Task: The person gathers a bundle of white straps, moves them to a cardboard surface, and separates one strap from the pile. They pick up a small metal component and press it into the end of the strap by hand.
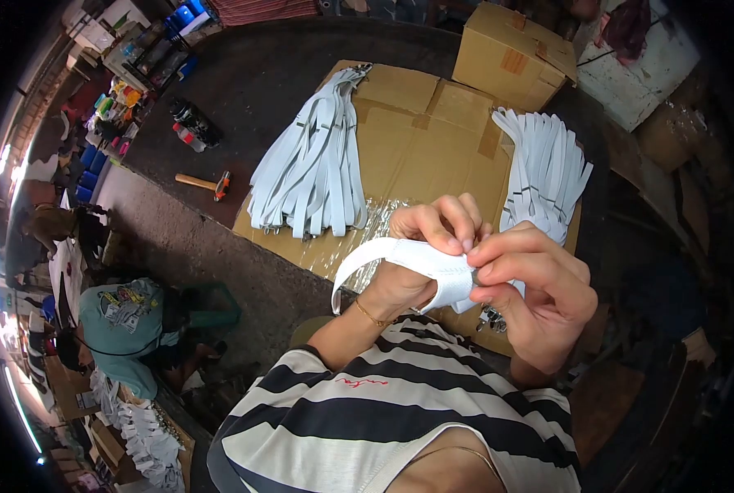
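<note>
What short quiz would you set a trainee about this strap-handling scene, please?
1. True or false: the left hand and the right hand grip the same white fabric strap.
2. Which lies on the dark floor beside the flattened brown cardboard sheet? A: a wooden-handled hammer. B: scissors. C: a tape roll.
3. Fill in: the sheet bears ___ piles of white straps.
Key: 1 true; 2 A; 3 two.

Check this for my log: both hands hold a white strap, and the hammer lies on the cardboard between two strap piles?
Wrong: the head view shows the hammer on the floor, left of the cardboard. Left hand and right hand do hold the white strap.
</note>
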`<act>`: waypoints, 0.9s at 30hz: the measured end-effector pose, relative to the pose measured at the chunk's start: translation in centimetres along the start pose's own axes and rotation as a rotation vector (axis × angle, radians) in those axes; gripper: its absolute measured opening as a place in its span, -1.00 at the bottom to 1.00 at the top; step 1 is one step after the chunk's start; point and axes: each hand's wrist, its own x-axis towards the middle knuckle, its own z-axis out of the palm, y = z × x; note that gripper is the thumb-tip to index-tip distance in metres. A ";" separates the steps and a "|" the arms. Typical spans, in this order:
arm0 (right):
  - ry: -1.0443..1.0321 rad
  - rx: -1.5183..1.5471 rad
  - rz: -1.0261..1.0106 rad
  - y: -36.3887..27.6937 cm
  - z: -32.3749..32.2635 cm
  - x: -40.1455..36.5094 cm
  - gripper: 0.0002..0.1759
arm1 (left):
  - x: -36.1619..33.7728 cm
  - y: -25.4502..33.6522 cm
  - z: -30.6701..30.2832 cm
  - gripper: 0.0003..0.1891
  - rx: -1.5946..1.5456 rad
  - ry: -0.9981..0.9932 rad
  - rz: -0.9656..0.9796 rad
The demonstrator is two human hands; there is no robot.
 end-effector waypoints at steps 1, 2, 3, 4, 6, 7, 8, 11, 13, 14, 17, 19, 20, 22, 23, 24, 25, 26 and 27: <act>-0.040 -0.030 -0.015 0.0 -0.1 0.1 -0.77 | -0.1 0.1 -0.1 -0.89 0.002 0.017 0.007; -0.081 -0.060 -0.031 0.1 -0.2 0.1 -0.77 | -0.1 0.1 -0.2 -0.89 0.004 0.034 0.014; -0.083 -0.060 -0.031 0.3 -0.3 0.2 -0.77 | -0.1 0.2 -0.2 -0.89 0.005 0.035 0.016; -0.074 -0.049 -0.046 0.5 -0.3 0.2 -0.76 | -0.1 0.3 -0.2 -0.89 0.041 0.041 0.027; -0.065 -0.037 -0.058 0.8 -0.7 0.3 -0.76 | -0.1 0.4 -0.1 -0.89 0.076 0.049 0.036; -0.082 -0.022 -0.030 0.8 -1.0 0.3 -0.77 | 0.1 0.5 0.0 -0.88 0.134 0.041 0.034; -0.099 -0.009 -0.002 0.8 -1.3 0.4 -0.77 | 0.2 0.6 0.0 -0.87 0.191 0.033 0.032; -0.139 -0.042 -0.022 0.9 -1.6 0.8 -0.80 | -0.1 0.7 -0.5 -0.91 0.305 0.015 -0.031; -0.139 -0.051 -0.028 1.0 -1.7 0.8 -0.80 | -0.1 0.7 -0.4 -0.91 0.322 0.028 -0.031; -0.139 -0.060 -0.032 1.1 -1.7 0.7 -0.81 | -0.1 0.7 -0.4 -0.90 0.340 0.042 -0.031; -0.117 -0.037 -0.020 1.6 -1.6 0.4 -0.80 | -0.2 0.3 0.0 -0.89 0.340 0.109 -0.009; -0.107 -0.030 -0.013 1.9 -1.6 0.3 -0.80 | -0.3 -0.1 0.1 -0.88 0.316 0.146 -0.010; -0.097 -0.023 -0.005 2.0 -1.6 0.2 -0.79 | -0.4 -0.2 0.2 -0.88 0.291 0.183 -0.011; -0.098 -0.018 -0.002 2.2 -1.7 0.1 -0.79 | -0.6 -0.3 0.2 -0.87 0.275 0.200 -0.020; -0.101 -0.014 0.002 2.3 -1.8 0.0 -0.79 | -0.6 -0.4 0.2 -0.87 0.257 0.217 -0.029; -0.100 -0.013 0.002 2.2 -1.8 0.0 -0.79 | -0.6 -0.4 0.1 -0.87 0.258 0.217 -0.029; -0.097 -0.075 -0.018 2.0 -1.7 0.1 -0.80 | -0.7 -0.4 0.0 -0.87 0.292 0.212 -0.026; -0.093 -0.138 -0.037 1.9 -1.6 0.1 -0.81 | -0.7 -0.4 -0.1 -0.87 0.326 0.208 -0.024; -0.091 -0.137 -0.038 2.0 -1.7 0.2 -0.81 | -0.7 -0.3 -0.2 -0.87 0.328 0.207 -0.025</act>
